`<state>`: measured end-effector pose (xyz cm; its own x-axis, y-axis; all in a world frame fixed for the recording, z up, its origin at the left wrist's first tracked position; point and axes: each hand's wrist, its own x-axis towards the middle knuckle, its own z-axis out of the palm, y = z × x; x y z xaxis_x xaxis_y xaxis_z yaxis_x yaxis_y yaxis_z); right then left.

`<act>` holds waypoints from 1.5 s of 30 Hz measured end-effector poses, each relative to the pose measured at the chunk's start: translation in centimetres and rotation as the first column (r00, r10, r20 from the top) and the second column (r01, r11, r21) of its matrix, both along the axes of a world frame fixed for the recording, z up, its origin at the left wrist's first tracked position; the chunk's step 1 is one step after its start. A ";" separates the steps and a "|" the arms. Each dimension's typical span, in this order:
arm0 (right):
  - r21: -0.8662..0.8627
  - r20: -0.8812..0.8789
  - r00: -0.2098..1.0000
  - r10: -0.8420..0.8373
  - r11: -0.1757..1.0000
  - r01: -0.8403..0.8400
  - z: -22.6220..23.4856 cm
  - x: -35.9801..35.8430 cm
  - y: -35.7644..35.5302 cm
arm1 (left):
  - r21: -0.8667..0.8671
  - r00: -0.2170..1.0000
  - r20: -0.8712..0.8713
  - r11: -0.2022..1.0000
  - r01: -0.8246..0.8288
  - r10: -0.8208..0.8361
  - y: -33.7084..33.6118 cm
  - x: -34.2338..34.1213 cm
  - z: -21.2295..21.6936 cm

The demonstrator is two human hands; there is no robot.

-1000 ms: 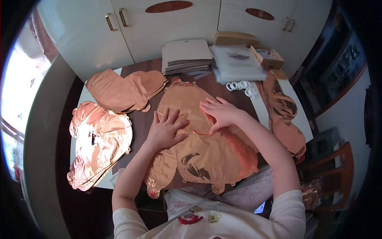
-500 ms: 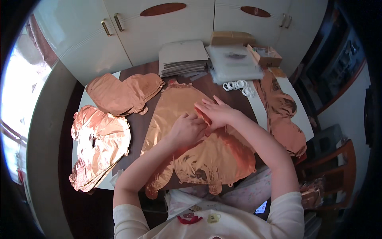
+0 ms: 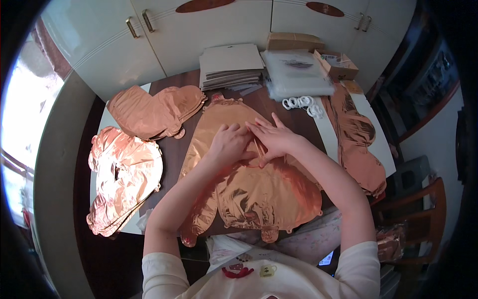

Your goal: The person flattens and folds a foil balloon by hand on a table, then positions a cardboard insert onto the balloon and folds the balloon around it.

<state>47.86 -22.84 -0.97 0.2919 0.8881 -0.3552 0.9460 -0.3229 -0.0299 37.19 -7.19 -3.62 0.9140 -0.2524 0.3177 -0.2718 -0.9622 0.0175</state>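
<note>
A large uninflated rose-gold foil balloon (image 3: 251, 197) lies flat on the table in front of me, its lower part folded and wrinkled toward my lap. My left hand (image 3: 231, 144) is closed on the foil at its middle, with fingers curled and the fingertips hidden. Close beside it, my right hand (image 3: 274, 139) lies on the same balloon, fingers stretched and spread. A crease in the foil runs between the two hands.
More flat foil balloons lie left, a matte pile (image 3: 154, 112) behind a shiny pile (image 3: 127, 174), with another pile (image 3: 356, 144) at right. Along the back are grey cardboard sheets (image 3: 231, 60), clear plastic bags (image 3: 298, 74), white ribbon rolls (image 3: 301, 103) and a small carton (image 3: 338, 65).
My left hand has slid a little farther from me across the foil, and its fingers have shifted. My right hand stays spread in nearly the same place. The view has tilted slightly.
</note>
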 end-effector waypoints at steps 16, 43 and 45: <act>0.275 0.175 0.974 0.142 0.943 -0.187 -1.8 -3.2 -4.9 | -0.021 0.995 -0.055 0.997 -0.080 0.079 -0.2 -0.4 0.0; 0.289 0.022 0.990 0.138 0.947 -0.138 -2.4 -5.5 -7.6 | -0.030 0.946 -0.264 0.982 0.185 -0.186 0.7 -7.2 -1.2; 0.287 0.061 0.987 0.151 0.944 -0.162 -2.2 -6.3 -7.5 | -0.042 0.948 -0.256 0.982 0.186 -0.191 0.7 -7.3 -1.2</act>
<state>41.52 -30.38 -3.13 0.1490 0.9865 -0.0673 0.9861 -0.1533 -0.0635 29.89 -6.49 -4.78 0.9015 -0.4245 0.0839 -0.4322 -0.8928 0.1271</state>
